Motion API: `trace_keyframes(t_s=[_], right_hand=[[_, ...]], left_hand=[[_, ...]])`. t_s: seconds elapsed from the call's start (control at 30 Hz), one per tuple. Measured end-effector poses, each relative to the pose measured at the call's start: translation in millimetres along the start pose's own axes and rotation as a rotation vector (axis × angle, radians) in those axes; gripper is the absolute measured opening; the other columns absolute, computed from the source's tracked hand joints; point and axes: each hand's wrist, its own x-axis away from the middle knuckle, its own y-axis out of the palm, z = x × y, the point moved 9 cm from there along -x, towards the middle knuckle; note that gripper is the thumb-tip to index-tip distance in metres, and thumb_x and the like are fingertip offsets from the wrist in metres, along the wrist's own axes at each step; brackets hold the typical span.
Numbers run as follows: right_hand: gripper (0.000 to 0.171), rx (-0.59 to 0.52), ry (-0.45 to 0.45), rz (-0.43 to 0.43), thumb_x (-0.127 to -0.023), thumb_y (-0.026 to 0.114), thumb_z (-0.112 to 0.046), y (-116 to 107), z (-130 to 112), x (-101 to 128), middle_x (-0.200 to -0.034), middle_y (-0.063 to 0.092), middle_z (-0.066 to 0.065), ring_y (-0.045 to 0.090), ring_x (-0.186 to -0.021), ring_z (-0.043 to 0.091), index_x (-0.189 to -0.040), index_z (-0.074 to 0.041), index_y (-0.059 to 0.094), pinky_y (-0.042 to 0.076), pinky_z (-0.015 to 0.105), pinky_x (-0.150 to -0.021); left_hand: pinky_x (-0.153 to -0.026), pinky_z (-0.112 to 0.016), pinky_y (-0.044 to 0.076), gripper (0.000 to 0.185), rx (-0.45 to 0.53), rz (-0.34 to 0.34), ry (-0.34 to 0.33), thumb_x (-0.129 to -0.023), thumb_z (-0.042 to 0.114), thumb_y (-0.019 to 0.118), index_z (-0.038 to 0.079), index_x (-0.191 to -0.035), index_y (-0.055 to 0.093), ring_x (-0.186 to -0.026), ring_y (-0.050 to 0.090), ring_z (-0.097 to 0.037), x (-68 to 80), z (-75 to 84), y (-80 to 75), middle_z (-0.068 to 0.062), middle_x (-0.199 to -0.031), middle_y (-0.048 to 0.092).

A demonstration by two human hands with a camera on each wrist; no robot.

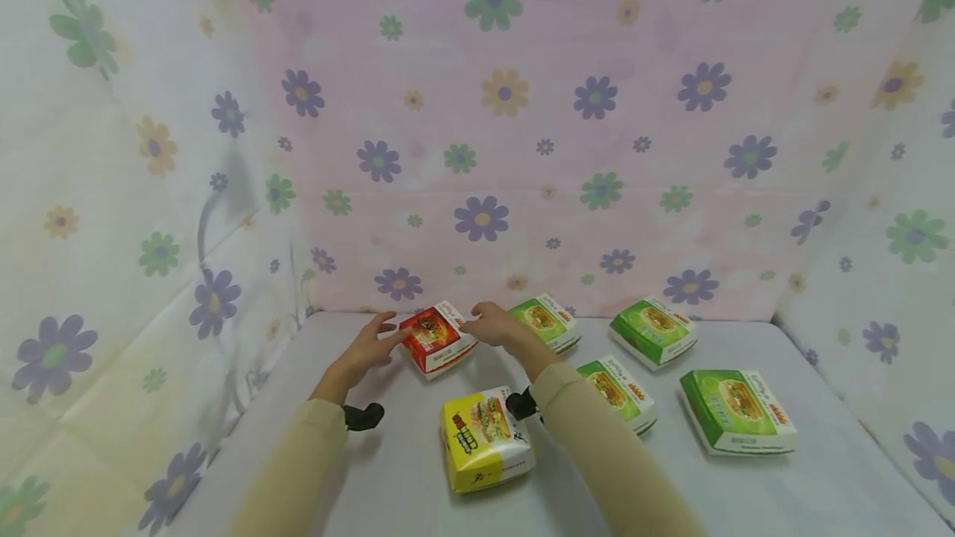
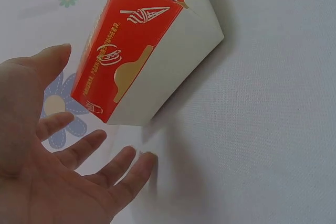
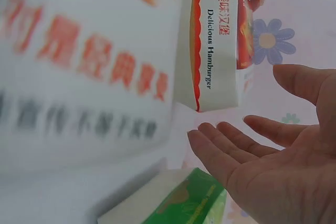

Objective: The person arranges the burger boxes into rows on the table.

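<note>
A red and white hamburger box (image 1: 433,340) sits on the white table near the back wall, between the two hands. At its left side is my left hand (image 1: 366,352), fingers spread and loosely bent; in the left wrist view a gap shows between the fingers and the box's red side (image 2: 118,51). My right hand (image 1: 503,328) is by the box's right side, with fingers extended and the palm bare in the right wrist view. Closer to me, between the forearms, stands a yellow and white burger box (image 1: 481,442). Neither hand holds anything.
Several green and white burger boxes stand on the right: one (image 1: 548,320) behind the right hand, one (image 1: 622,396) partly hidden by the right sleeve, others (image 1: 656,330) farther right, including a near one (image 1: 734,413). Flowered cloth (image 1: 552,222) hangs behind and at both sides.
</note>
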Motion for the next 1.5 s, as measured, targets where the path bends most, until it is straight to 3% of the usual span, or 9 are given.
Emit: trace_keyframes(t_s=[0.27,0.53,0.7,0.83,1.03,1.13,1.33,1.5], right_hand=[[0.061,-0.082,0.092,0.000,-0.102,0.062,-0.025,8.8,8.6,-7.2,-0.156,0.041,0.020,0.050,-0.134,0.040,-0.153,0.001,0.039,0.045,0.053,-0.109],[0.056,-0.062,0.094,-0.030,-0.104,0.058,-0.019,15.3,8.8,-11.9,-0.153,0.044,0.021,0.051,-0.134,0.037,-0.151,0.005,0.040,0.048,0.048,-0.107],[0.055,-0.016,0.091,-0.023,-0.103,0.059,-0.019,16.0,7.6,-12.7,-0.149,0.049,0.021,0.054,-0.131,0.035,-0.150,0.006,0.044,0.050,0.046,-0.104],[0.052,0.018,0.106,-0.009,-0.103,0.062,-0.021,14.5,7.3,-13.9,-0.141,0.055,0.020,0.057,-0.125,0.032,-0.145,0.007,0.048,0.053,0.043,-0.100],[0.033,0.005,0.132,0.011,-0.100,0.067,-0.017,16.6,5.7,-13.7,-0.105,0.064,0.018,0.068,-0.097,0.034,-0.120,0.007,0.056,0.059,0.043,-0.089],[0.029,-0.036,0.149,0.014,-0.098,0.069,-0.015,21.2,3.1,-11.1,-0.094,0.068,0.020,0.073,-0.092,0.038,-0.115,0.005,0.056,0.061,0.046,-0.085],[0.029,-0.058,0.175,-0.009,-0.096,0.072,-0.016,26.1,6.6,-16.7,-0.082,0.072,0.018,0.075,-0.073,0.031,-0.111,0.005,0.059,0.063,0.039,-0.072],[0.029,-0.043,0.163,-0.009,-0.097,0.070,-0.019,20.6,6.8,-12.3,-0.089,0.073,0.023,0.075,-0.078,0.035,-0.110,0.005,0.059,0.063,0.042,-0.074]], left_hand=[[-0.105,-0.052,0.049,0.083,0.028,-0.013,0.000,-0.100,0.046,0.065,0.009,-0.161,0.024,-0.139,0.042,-0.046,-5.0,0.0,9.3,-0.027,-0.161,0.028],[-0.102,-0.048,0.052,0.072,0.056,-0.034,0.008,-0.102,0.041,0.064,0.003,-0.155,0.034,-0.137,0.046,-0.041,-8.5,-4.0,14.4,-0.026,-0.158,0.034],[-0.106,-0.050,0.049,0.064,0.086,-0.046,0.034,-0.104,0.034,0.061,-0.004,-0.151,0.040,-0.133,0.051,-0.038,-9.0,-3.0,15.4,-0.026,-0.153,0.042],[-0.109,-0.051,0.046,0.062,0.093,-0.062,0.049,-0.106,0.031,0.058,-0.005,-0.153,0.037,-0.133,0.051,-0.039,-8.4,0.0,16.2,-0.027,-0.153,0.042],[-0.110,-0.052,0.045,0.061,0.120,-0.068,0.039,-0.109,0.029,0.052,-0.002,-0.157,0.030,-0.137,0.048,-0.042,-10.2,4.4,20.5,-0.028,-0.158,0.035],[-0.110,-0.053,0.045,0.059,0.098,-0.044,0.029,-0.110,0.031,0.049,-0.001,-0.157,0.030,-0.136,0.048,-0.042,-11.5,5.8,20.1,-0.027,-0.158,0.035],[-0.110,-0.053,0.044,0.054,0.071,-0.030,0.048,-0.111,0.027,0.044,-0.001,-0.156,0.033,-0.137,0.048,-0.041,-13.8,10.1,18.7,-0.028,-0.157,0.038],[-0.109,-0.053,0.046,0.054,0.054,-0.033,0.050,-0.112,0.028,0.043,0.001,-0.157,0.032,-0.137,0.047,-0.042,-12.8,9.3,14.8,-0.028,-0.158,0.036]])
